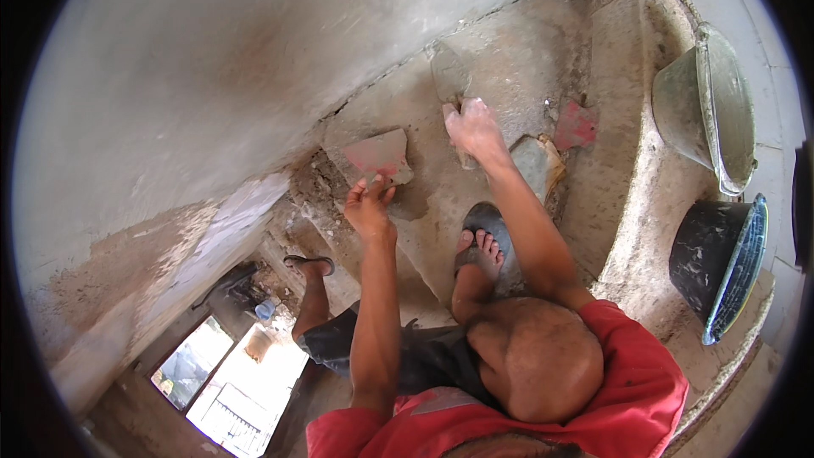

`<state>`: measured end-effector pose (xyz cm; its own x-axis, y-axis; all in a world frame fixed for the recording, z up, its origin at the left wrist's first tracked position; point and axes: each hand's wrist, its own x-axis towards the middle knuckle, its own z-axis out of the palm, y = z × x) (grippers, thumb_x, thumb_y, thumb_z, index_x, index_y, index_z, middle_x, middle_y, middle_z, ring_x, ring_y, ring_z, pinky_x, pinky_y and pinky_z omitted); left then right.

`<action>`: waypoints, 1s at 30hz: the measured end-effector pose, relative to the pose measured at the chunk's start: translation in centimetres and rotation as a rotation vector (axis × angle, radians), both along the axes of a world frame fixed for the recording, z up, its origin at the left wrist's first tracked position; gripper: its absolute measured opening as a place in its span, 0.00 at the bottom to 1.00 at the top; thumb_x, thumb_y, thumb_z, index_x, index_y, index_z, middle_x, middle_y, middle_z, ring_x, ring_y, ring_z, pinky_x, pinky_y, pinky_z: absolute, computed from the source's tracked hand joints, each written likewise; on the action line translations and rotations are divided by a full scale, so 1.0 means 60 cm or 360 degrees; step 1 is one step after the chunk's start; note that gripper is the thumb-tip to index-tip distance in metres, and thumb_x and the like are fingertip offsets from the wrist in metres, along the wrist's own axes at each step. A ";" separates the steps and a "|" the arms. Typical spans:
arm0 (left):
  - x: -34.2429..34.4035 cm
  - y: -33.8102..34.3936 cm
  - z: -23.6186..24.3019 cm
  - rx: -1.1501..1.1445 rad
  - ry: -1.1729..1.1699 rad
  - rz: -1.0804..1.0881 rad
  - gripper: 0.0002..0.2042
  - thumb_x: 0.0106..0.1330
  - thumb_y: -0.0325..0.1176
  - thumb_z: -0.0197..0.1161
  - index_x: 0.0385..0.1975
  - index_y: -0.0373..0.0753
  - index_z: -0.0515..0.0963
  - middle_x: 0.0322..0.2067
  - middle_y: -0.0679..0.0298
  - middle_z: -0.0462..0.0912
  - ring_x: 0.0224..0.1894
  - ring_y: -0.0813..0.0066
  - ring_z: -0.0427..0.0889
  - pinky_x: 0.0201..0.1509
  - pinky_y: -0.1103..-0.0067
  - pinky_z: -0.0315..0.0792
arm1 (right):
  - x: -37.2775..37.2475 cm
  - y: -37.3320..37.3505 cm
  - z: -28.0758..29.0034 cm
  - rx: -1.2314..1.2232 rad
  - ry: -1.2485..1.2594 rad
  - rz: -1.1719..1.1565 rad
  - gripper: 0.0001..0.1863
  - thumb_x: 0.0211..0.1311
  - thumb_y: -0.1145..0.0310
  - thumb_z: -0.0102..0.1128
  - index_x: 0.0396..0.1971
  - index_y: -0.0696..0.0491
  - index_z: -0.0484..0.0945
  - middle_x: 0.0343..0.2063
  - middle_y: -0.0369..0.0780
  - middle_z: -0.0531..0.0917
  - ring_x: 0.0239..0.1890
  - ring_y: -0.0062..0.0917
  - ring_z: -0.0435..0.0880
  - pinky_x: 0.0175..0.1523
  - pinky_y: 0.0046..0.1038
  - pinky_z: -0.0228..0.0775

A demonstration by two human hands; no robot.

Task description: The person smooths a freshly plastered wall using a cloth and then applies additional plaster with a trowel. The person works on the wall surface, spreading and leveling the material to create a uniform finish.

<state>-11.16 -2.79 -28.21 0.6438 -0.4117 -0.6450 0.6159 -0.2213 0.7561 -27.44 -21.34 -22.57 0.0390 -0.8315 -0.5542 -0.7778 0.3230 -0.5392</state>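
My left hand (370,206) pinches the near edge of a flat, angular plate (377,153), grey with mortar and red in places. What the plate is made of I cannot tell. In my right hand (475,129) is a trowel (449,72), its handle inside my closed fist. The grey-smeared blade points away from me, close to the foot of the plastered wall (254,42). Both hands are over rough concrete steps (526,59), the left one lower and nearer the wall corner.
A mortar-coated bucket (682,110) and a black tub (699,254) stand at the right on a higher step. A red fragment (577,125) and a torn bag-like piece (536,165) lie right of my hand. My sandalled feet rest on different steps. A bright opening (246,390) shows lower left.
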 end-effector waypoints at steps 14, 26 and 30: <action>0.000 -0.006 0.004 -0.0028 0.0007 0.0025 0.16 0.65 0.20 0.71 0.48 0.33 0.72 0.41 0.55 0.86 0.41 0.64 0.90 0.40 0.74 0.87 | 0.024 0.019 -0.006 -0.0008 -0.0060 0.0069 0.27 0.72 0.54 0.54 0.45 0.68 0.84 0.48 0.62 0.85 0.55 0.57 0.84 0.66 0.47 0.74; 0.006 -0.005 0.009 -0.0017 0.0030 -0.0003 0.14 0.66 0.22 0.70 0.47 0.34 0.74 0.42 0.57 0.86 0.44 0.65 0.89 0.42 0.74 0.86 | 0.042 0.046 -0.004 -0.0003 -0.0154 0.0234 0.26 0.72 0.55 0.54 0.41 0.68 0.85 0.42 0.64 0.85 0.51 0.59 0.85 0.62 0.49 0.76; 0.012 0.000 0.013 -0.0006 -0.0013 0.0021 0.14 0.66 0.22 0.71 0.47 0.34 0.73 0.42 0.57 0.86 0.44 0.65 0.89 0.42 0.74 0.86 | 0.043 0.047 0.003 -0.0120 0.0057 -0.0144 0.27 0.72 0.54 0.53 0.43 0.68 0.85 0.46 0.64 0.84 0.54 0.58 0.84 0.64 0.48 0.74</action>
